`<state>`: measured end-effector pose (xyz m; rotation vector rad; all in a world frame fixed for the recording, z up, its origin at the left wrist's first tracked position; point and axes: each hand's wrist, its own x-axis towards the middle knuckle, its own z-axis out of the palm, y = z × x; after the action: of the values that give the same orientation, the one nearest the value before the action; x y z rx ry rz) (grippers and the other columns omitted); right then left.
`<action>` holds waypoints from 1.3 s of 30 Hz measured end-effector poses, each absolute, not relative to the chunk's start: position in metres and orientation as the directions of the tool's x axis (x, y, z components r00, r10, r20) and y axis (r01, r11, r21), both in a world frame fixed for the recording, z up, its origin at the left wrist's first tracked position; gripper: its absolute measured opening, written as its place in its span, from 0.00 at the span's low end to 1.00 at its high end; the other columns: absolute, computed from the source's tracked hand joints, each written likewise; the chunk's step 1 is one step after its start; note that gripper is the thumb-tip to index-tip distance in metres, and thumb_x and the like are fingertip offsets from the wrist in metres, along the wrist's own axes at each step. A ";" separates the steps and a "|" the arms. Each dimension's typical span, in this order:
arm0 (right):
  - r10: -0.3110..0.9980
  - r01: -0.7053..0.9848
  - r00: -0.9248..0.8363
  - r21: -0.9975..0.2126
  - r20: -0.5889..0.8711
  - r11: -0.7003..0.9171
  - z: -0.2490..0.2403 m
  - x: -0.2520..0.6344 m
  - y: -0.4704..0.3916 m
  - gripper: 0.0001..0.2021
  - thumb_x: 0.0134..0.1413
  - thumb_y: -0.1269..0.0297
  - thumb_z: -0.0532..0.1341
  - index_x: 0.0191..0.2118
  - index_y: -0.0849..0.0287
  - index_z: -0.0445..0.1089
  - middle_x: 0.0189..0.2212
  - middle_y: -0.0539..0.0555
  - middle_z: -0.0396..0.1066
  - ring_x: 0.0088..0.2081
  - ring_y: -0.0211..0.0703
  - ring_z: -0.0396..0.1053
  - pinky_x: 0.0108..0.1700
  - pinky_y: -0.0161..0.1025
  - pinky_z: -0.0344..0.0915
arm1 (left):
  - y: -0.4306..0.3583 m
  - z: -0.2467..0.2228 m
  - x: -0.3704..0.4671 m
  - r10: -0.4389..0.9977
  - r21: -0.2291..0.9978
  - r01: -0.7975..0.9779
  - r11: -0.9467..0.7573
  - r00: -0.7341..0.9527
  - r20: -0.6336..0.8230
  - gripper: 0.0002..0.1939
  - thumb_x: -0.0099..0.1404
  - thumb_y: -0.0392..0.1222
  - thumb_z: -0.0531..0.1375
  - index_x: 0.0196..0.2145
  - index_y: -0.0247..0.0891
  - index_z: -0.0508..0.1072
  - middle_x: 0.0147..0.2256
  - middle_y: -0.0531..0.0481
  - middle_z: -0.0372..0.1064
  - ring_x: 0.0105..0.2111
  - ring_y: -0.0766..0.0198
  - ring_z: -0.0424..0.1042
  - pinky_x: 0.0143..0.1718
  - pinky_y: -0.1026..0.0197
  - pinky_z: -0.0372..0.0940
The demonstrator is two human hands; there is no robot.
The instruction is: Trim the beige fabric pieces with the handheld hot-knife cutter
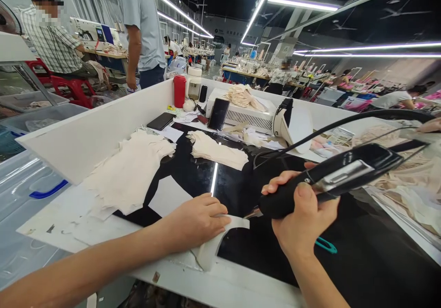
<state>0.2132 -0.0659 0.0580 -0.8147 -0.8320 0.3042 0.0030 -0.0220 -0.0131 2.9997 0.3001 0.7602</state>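
My right hand (303,216) is wrapped round the handle of a black corded handheld power tool (330,170). A lever with a silver face runs along the tool, and its narrow metal tip points left, close to a white curved piece (210,248). My left hand (196,221) bends its fingers over that piece and holds it down at the table's front edge; the fingers cover part of it. Under the hand's far side lies a white sheet (170,195). Beyond are a stack of cream fabric pieces (218,149) and a larger cream stack (131,170) on the left.
A glossy black mat (275,257) covers the tabletop. A teal clip-like item (325,245) lies right of my wrist. Phones (218,114), a red cup (179,91) and a white machine (241,110) stand behind. Fabric (413,179) is heaped right. A low white wall (99,129) borders the left; other people work beyond.
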 end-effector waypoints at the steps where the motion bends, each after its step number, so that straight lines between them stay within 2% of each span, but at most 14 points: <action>1: 0.538 0.066 0.649 -0.744 0.538 0.665 0.057 0.213 -0.066 0.24 0.55 0.51 0.79 0.50 0.50 0.71 0.27 0.42 0.77 0.21 0.40 0.72 0.24 0.39 0.75 | -0.022 -0.013 0.003 0.193 0.084 0.175 -0.981 0.862 0.469 0.08 0.87 0.37 0.59 0.52 0.37 0.80 0.47 0.46 0.81 0.49 0.57 0.80 0.61 0.53 0.73; 3: 0.540 0.072 0.641 -0.743 0.546 0.665 0.056 0.213 -0.066 0.24 0.56 0.51 0.79 0.51 0.50 0.71 0.28 0.42 0.77 0.21 0.40 0.73 0.24 0.39 0.76 | -0.022 -0.012 0.002 0.192 0.092 0.169 -0.981 0.862 0.469 0.09 0.87 0.37 0.59 0.52 0.37 0.80 0.47 0.45 0.81 0.49 0.57 0.80 0.62 0.53 0.73; 9: 0.546 0.074 0.638 -0.750 0.542 0.658 0.058 0.213 -0.067 0.21 0.58 0.52 0.78 0.49 0.51 0.71 0.29 0.43 0.77 0.22 0.40 0.73 0.25 0.39 0.76 | -0.022 -0.010 0.001 0.190 0.090 0.167 -0.982 0.861 0.472 0.05 0.83 0.34 0.65 0.52 0.37 0.81 0.49 0.45 0.82 0.49 0.57 0.80 0.59 0.52 0.74; 16: 0.591 -0.005 0.589 -0.728 0.552 0.686 0.058 0.204 -0.074 0.24 0.57 0.50 0.79 0.52 0.51 0.72 0.29 0.44 0.77 0.22 0.40 0.73 0.24 0.38 0.75 | -0.020 -0.010 0.004 0.165 0.083 0.143 -0.986 0.850 0.500 0.11 0.87 0.34 0.58 0.50 0.36 0.82 0.47 0.43 0.82 0.49 0.56 0.80 0.58 0.53 0.74; 22: 0.607 0.009 0.590 -0.756 0.532 0.654 0.054 0.199 -0.076 0.22 0.59 0.53 0.79 0.52 0.50 0.72 0.29 0.43 0.78 0.23 0.41 0.74 0.26 0.40 0.76 | -0.019 -0.010 0.005 0.144 0.078 0.122 -0.990 0.840 0.523 0.10 0.86 0.34 0.60 0.50 0.34 0.82 0.47 0.42 0.82 0.47 0.56 0.80 0.56 0.52 0.75; 25: 0.613 0.004 0.591 -0.762 0.524 0.647 0.057 0.201 -0.076 0.21 0.58 0.54 0.79 0.51 0.50 0.73 0.29 0.43 0.78 0.22 0.41 0.75 0.26 0.40 0.77 | -0.019 -0.010 0.004 0.154 0.083 0.130 -0.988 0.841 0.518 0.09 0.85 0.34 0.61 0.51 0.34 0.82 0.47 0.43 0.82 0.48 0.56 0.80 0.56 0.52 0.75; 30: 0.550 0.041 0.628 -0.728 0.551 0.684 0.060 0.209 -0.077 0.23 0.55 0.52 0.80 0.50 0.51 0.73 0.27 0.43 0.77 0.20 0.40 0.73 0.23 0.39 0.75 | -0.019 -0.012 0.004 0.156 0.079 0.134 -0.988 0.845 0.511 0.07 0.85 0.34 0.62 0.52 0.35 0.82 0.49 0.42 0.82 0.49 0.56 0.80 0.59 0.52 0.75; 35: 0.561 0.051 0.633 -0.751 0.534 0.658 0.056 0.211 -0.078 0.24 0.56 0.52 0.80 0.51 0.51 0.72 0.28 0.44 0.77 0.22 0.41 0.74 0.25 0.40 0.76 | -0.018 -0.015 0.003 0.150 0.071 0.132 -0.989 0.841 0.520 0.06 0.84 0.35 0.63 0.51 0.35 0.82 0.48 0.43 0.82 0.49 0.56 0.81 0.59 0.51 0.76; 39: 0.568 0.056 0.629 -0.760 0.530 0.647 0.055 0.210 -0.079 0.23 0.57 0.53 0.79 0.51 0.51 0.72 0.28 0.44 0.78 0.22 0.41 0.74 0.25 0.40 0.76 | -0.021 -0.012 0.002 0.164 0.055 0.159 -0.986 0.835 0.525 0.09 0.83 0.36 0.65 0.57 0.34 0.79 0.53 0.41 0.82 0.53 0.54 0.81 0.64 0.48 0.76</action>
<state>0.2102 -0.0785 0.0550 -0.8312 -0.8556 0.3357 0.0018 -0.0210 -0.0121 3.0005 0.2638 0.8598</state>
